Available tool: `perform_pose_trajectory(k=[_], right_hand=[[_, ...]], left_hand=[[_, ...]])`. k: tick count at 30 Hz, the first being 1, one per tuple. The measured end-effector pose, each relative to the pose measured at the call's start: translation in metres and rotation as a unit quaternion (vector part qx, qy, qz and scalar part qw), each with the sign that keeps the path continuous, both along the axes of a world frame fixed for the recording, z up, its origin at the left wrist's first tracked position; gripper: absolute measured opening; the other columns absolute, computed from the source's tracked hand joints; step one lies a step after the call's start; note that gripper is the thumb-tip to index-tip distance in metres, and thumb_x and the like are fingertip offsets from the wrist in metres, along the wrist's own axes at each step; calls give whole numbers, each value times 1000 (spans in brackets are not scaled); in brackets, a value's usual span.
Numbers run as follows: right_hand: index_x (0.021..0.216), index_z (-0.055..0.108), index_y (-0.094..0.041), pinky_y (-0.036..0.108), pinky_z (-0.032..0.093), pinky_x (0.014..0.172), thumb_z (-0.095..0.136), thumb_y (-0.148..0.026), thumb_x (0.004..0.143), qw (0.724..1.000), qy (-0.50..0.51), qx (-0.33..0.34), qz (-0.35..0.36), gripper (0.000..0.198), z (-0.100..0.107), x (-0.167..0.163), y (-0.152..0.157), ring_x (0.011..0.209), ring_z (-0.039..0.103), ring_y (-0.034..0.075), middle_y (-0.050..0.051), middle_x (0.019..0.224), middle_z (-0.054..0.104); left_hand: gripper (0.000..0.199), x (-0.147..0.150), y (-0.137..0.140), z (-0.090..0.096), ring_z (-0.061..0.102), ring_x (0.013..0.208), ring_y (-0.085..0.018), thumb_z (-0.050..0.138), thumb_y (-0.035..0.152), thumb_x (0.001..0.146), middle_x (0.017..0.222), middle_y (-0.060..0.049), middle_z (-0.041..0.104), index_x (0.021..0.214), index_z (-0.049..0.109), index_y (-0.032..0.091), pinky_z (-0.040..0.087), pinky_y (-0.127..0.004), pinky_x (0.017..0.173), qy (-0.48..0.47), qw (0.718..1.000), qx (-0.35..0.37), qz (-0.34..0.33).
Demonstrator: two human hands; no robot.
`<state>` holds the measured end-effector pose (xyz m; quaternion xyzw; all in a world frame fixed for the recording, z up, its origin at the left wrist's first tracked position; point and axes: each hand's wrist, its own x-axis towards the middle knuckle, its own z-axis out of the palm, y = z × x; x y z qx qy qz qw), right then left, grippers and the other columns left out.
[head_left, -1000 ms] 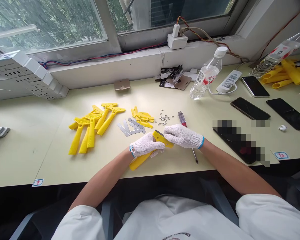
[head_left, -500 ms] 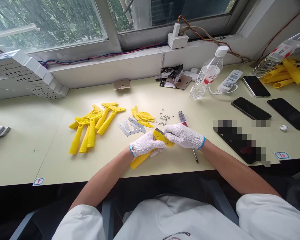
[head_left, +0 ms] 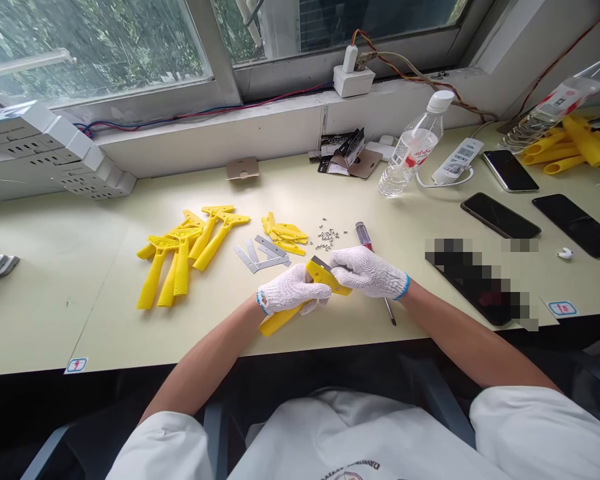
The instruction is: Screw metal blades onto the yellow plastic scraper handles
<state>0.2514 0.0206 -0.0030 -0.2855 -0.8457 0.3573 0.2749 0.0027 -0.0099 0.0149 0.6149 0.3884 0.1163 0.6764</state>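
My left hand, in a white knit glove, is closed around a yellow scraper, whose handle slants down to the left. A dark blade edge shows at the top of the scraper's head. My right hand, also gloved, pinches the right end of that head; its fingertips are partly hidden. Just beyond lie flat metal blades, yellow cover plates and scattered small screws or nuts. A screwdriver lies partly beneath my right hand, its tip towards me.
Several yellow scraper handles are piled on the left. A water bottle, a power strip and phones stand or lie to the right. White boxes are stacked at the back left, and torn packaging lies by the sill.
My right hand's fingers have shifted slightly to the right along the scraper's head. My left hand keeps its hold. The whole view has moved a little.
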Motion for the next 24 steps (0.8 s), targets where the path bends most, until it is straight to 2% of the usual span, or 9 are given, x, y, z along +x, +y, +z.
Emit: perform_pose_trajectory(k=[4,6,8,11,13,16,19,24], right_hand=[[81,53,-18,23,32,60,49,-15,93,999,-5,30,-28,14,0,3,2,61,40,8,-3,71,48],[86,60,-17,23,36,61,48,-14,95,998,-13,48,-39,15,-1,5,4,63,43,8,-3,73,53],[93,65,-17,23,41,65,49,-15,99,997,-20,65,-29,17,-2,7,5,66,51,9,-1,78,60],[103,70,-17,24,49,73,54,-20,107,995,-11,95,-9,16,-3,8,5,76,63,11,2,89,70],[109,71,-18,24,51,73,62,-23,108,993,17,115,-24,11,-4,7,3,76,64,11,2,93,73],[109,71,-19,24,51,69,69,-22,105,987,46,150,-41,5,-6,5,2,70,61,10,1,92,74],[104,72,-19,26,53,70,70,-20,106,984,40,174,-25,3,-7,4,3,72,64,11,2,90,74],[106,76,-20,26,58,77,72,-20,107,984,78,162,-3,4,-5,4,5,81,72,12,2,95,78]], left_hand=[[25,-6,3,6,68,60,-17,69,42,99,67,0,70,94,77,20,56,-29,67,41,998,45,12],[25,-10,5,9,75,69,-18,66,42,103,86,-3,79,107,76,20,60,-31,72,30,996,84,15],[24,-13,5,11,76,73,-17,62,40,107,100,-4,81,112,74,21,61,-31,76,39,987,154,9],[19,-14,4,10,73,75,-19,58,35,109,94,-3,78,109,73,22,57,-33,77,121,944,308,-4],[19,-13,2,7,72,76,-22,58,34,109,89,-3,77,110,73,23,54,-34,74,174,908,382,-9],[22,-11,-1,1,73,76,-24,56,36,111,92,-5,78,113,74,23,51,-35,68,218,875,432,-15],[26,-10,-2,-5,75,78,-25,55,37,114,98,-7,82,115,77,23,51,-35,68,230,849,475,-16],[30,-10,-4,-16,79,85,-24,58,42,116,108,-6,86,130,78,24,54,-34,72,199,816,543,18]])
